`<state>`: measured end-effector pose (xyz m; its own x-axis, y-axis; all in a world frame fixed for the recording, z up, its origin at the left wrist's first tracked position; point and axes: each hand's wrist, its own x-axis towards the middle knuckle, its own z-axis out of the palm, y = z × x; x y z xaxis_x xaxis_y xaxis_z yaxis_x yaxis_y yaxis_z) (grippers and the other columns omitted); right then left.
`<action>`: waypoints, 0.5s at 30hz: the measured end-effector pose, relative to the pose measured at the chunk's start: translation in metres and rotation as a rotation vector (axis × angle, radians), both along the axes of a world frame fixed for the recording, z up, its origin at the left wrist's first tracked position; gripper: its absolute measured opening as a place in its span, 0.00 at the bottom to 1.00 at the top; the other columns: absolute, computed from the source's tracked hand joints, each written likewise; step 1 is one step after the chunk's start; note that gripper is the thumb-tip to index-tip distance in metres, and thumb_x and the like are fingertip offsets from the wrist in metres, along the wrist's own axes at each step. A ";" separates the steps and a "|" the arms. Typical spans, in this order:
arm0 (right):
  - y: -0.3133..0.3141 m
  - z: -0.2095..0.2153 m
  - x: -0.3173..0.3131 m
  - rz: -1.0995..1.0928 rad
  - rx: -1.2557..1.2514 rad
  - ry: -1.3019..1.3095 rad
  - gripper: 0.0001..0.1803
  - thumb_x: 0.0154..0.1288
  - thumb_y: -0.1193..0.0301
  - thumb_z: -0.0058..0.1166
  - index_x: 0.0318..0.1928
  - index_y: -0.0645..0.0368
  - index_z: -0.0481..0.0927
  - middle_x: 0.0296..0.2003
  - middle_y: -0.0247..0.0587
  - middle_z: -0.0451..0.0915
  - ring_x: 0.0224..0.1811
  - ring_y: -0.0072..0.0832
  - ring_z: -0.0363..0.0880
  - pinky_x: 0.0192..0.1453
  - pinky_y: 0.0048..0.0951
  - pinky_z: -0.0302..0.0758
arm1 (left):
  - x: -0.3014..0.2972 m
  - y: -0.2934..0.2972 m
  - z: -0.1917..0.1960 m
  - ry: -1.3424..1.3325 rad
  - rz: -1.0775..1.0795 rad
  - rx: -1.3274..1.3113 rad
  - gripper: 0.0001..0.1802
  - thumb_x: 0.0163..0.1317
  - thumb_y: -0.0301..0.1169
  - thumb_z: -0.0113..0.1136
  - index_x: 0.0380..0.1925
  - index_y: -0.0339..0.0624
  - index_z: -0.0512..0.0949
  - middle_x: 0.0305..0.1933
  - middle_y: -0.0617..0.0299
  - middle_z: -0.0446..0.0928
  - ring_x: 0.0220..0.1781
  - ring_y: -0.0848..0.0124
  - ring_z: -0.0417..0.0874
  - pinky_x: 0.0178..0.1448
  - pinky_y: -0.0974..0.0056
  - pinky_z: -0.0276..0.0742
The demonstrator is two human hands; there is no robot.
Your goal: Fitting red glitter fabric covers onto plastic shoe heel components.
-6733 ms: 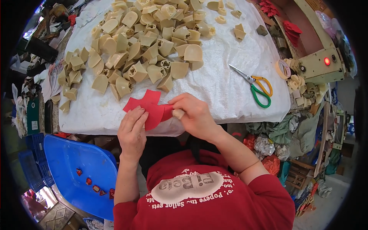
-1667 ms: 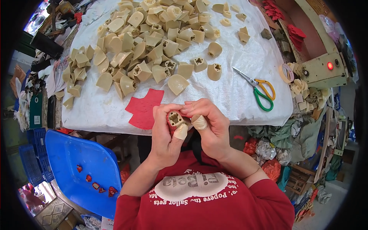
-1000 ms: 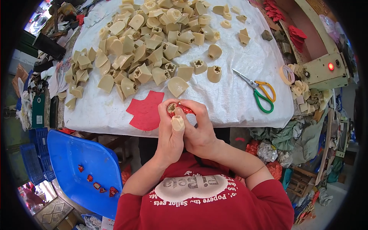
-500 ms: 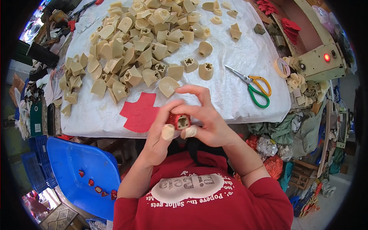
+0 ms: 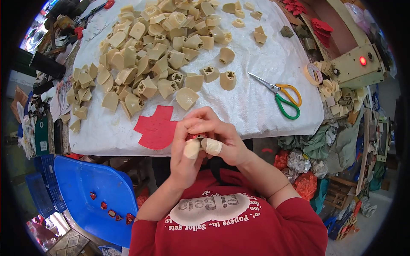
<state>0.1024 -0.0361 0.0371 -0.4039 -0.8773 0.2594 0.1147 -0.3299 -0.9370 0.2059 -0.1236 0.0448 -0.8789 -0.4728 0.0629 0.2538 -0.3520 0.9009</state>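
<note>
Close to my body at the table's near edge, a red-covered shoe heel (image 5: 195, 137) is held between both hands, mostly hidden by the fingers. My left hand (image 5: 179, 164) is closed round one side of it, and my right hand (image 5: 228, 143) closes on the other, its fingers overlapping the left ones. Both thumbs, wrapped in pale tape, press at its near side. Just left of the hands, a cross-like red cut piece (image 5: 156, 128) lies flat on the white table cover (image 5: 252, 111). Beyond it rises a big heap of bare beige heels (image 5: 147, 87).
Scissors (image 5: 279, 88) with yellow and green handles lie open at right. A blue tub (image 5: 81, 179) with several red-covered heels stands low at left. At the right edge are a tape roll (image 5: 314, 74), a machine box (image 5: 358, 68) with a red light, and red pieces (image 5: 322, 32).
The hands have drawn closer together round the red heel. My right fingers, raised and spread before, now fold over it, hiding its socketed end. The view has shifted slightly.
</note>
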 end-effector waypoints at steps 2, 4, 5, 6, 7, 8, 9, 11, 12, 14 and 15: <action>-0.004 0.006 -0.005 0.052 0.056 -0.356 0.19 0.66 0.57 0.50 0.45 0.60 0.77 0.46 0.40 0.71 0.36 0.21 0.76 0.18 0.16 0.72 | 0.000 -0.002 0.001 0.131 -0.179 0.372 0.36 0.57 0.47 0.56 0.60 0.45 0.55 0.47 0.58 0.64 0.38 0.67 0.72 0.36 0.66 0.70; -0.010 0.004 -0.008 0.053 0.133 -0.372 0.18 0.66 0.57 0.50 0.41 0.60 0.76 0.39 0.38 0.73 0.30 0.19 0.76 0.16 0.16 0.71 | 0.001 -0.005 0.004 0.046 -0.244 0.241 0.44 0.55 0.49 0.60 0.64 0.43 0.48 0.53 0.57 0.59 0.43 0.68 0.71 0.39 0.66 0.71; -0.010 0.003 -0.010 0.077 0.208 -0.388 0.17 0.66 0.57 0.51 0.37 0.61 0.76 0.33 0.36 0.76 0.24 0.17 0.76 0.14 0.15 0.70 | 0.002 -0.007 0.004 -0.031 -0.287 0.100 0.53 0.52 0.50 0.63 0.68 0.42 0.42 0.58 0.56 0.54 0.48 0.68 0.70 0.42 0.65 0.73; -0.010 0.012 -0.011 0.134 0.271 -0.379 0.17 0.65 0.57 0.52 0.32 0.59 0.73 0.22 0.32 0.75 0.16 0.15 0.73 0.12 0.15 0.69 | 0.005 -0.010 0.003 -0.050 -0.328 0.104 0.54 0.54 0.53 0.62 0.69 0.41 0.41 0.63 0.55 0.52 0.55 0.65 0.67 0.50 0.64 0.73; -0.010 0.016 -0.013 0.128 0.272 -0.382 0.17 0.65 0.57 0.52 0.32 0.59 0.73 0.22 0.32 0.75 0.16 0.15 0.73 0.12 0.15 0.69 | 0.007 -0.009 0.001 -0.051 -0.333 0.106 0.54 0.54 0.53 0.62 0.69 0.41 0.41 0.63 0.55 0.52 0.55 0.65 0.67 0.50 0.64 0.73; -0.010 0.019 -0.014 0.155 0.303 -0.341 0.16 0.64 0.57 0.52 0.31 0.59 0.73 0.22 0.32 0.75 0.15 0.16 0.73 0.11 0.15 0.69 | 0.009 -0.008 -0.003 -0.090 -0.245 -0.036 0.52 0.56 0.53 0.60 0.69 0.40 0.43 0.65 0.53 0.51 0.57 0.65 0.67 0.52 0.64 0.72; -0.009 0.021 -0.015 0.180 0.333 -0.298 0.16 0.64 0.58 0.53 0.31 0.58 0.73 0.21 0.33 0.75 0.14 0.16 0.73 0.10 0.16 0.69 | 0.010 -0.008 -0.005 -0.127 -0.156 -0.178 0.50 0.57 0.54 0.59 0.68 0.38 0.44 0.67 0.51 0.50 0.59 0.64 0.66 0.55 0.64 0.71; -0.010 0.020 -0.010 0.078 0.226 -0.135 0.15 0.65 0.58 0.51 0.31 0.58 0.73 0.24 0.32 0.75 0.19 0.16 0.73 0.15 0.16 0.70 | 0.010 -0.005 -0.009 -0.125 -0.125 -0.237 0.45 0.60 0.53 0.55 0.67 0.36 0.49 0.67 0.50 0.51 0.61 0.64 0.65 0.56 0.65 0.70; -0.012 0.018 -0.007 -0.020 0.119 0.029 0.15 0.67 0.59 0.49 0.32 0.58 0.74 0.28 0.32 0.76 0.24 0.16 0.72 0.19 0.16 0.70 | 0.009 -0.004 -0.014 -0.108 -0.076 -0.231 0.48 0.57 0.51 0.60 0.67 0.38 0.47 0.63 0.54 0.56 0.57 0.66 0.69 0.49 0.66 0.73; -0.015 0.010 -0.004 -0.118 0.007 0.195 0.15 0.69 0.60 0.47 0.32 0.58 0.75 0.32 0.32 0.76 0.29 0.16 0.72 0.23 0.16 0.70 | 0.006 -0.004 -0.016 -0.088 -0.026 -0.228 0.51 0.55 0.49 0.65 0.68 0.41 0.45 0.58 0.57 0.61 0.52 0.69 0.72 0.42 0.66 0.75; -0.016 0.002 -0.003 -0.144 0.008 0.200 0.14 0.70 0.59 0.45 0.36 0.57 0.75 0.36 0.31 0.74 0.33 0.19 0.70 0.29 0.18 0.70 | 0.004 -0.005 -0.014 -0.093 -0.042 -0.141 0.50 0.55 0.50 0.65 0.68 0.43 0.46 0.58 0.57 0.62 0.53 0.68 0.72 0.43 0.65 0.76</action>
<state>0.0996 -0.0524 0.0388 -0.4665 -0.8167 0.3397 -0.1205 -0.3217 -0.9391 0.2096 -0.1289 0.0309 -0.9027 -0.4280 0.0433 0.1545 -0.2287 0.9612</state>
